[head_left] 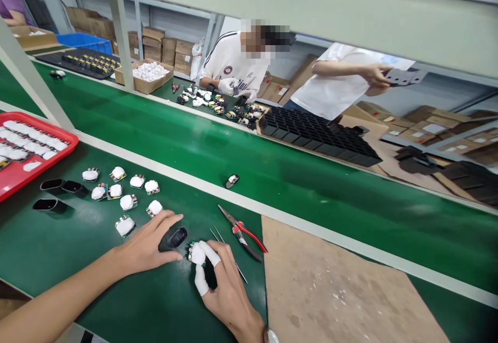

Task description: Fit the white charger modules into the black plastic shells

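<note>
My left hand (143, 244) reaches in from the left, thumb and fingers around a small black plastic case (173, 239) whose oval open end faces right. My right hand (231, 286), white covers on its thumb and index finger, pinches a small circuit board (197, 254) with a white putty-like lump on it. The board is just right of the case, apart from it. Behind my left hand several similar lumped boards (126, 202) lie loose on the green table. Farther left stand black cases (50, 205). Red-handled pliers (241, 231) and metal tweezers (229, 255) lie beyond my right hand.
A red tray (73, 143) at left holds rows of lumped boards. A cardboard sheet (330, 291) covers the table at right. Past a pale rail, a green conveyor belt (187, 140) carries a small black piece (232, 180). Opposite, a gloved co-worker (237, 68) handles parts.
</note>
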Motion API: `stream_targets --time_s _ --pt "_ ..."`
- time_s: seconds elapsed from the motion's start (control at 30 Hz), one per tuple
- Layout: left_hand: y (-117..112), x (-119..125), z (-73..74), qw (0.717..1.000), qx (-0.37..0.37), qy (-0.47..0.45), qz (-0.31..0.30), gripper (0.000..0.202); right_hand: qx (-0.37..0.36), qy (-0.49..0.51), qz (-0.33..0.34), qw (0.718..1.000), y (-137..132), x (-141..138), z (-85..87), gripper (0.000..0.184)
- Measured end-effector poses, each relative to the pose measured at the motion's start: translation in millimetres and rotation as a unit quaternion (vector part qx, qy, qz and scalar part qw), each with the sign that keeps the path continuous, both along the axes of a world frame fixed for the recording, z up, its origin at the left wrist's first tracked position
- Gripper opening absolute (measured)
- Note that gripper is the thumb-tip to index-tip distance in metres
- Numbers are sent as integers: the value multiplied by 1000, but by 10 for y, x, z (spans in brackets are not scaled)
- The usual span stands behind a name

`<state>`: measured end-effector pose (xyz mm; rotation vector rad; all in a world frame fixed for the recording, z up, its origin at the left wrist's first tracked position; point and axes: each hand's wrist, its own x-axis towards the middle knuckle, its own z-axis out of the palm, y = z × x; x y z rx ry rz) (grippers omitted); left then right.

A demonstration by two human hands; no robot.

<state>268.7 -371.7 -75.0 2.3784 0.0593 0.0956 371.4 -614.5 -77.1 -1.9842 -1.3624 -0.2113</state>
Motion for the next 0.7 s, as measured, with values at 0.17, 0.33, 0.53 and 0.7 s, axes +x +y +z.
stream_targets --time_s 0.17,0.33,0.53,0.7 --pt "13 68 -1 999 -9 -10 -42 76 29 -2 6 1000 -3 20 24 56" --pt "-29 79 -58 995 -35 -52 -82 52 54 0 -3 999 -19 -19 81 60" --pt "-124 8 -59 988 -6 -110 -107 44 21 -45 11 999 28 -139 210 56" --pt "-145 -3 -85 987 1 -124 -107 37 -5 -90 15 996 57 -186 279 53"
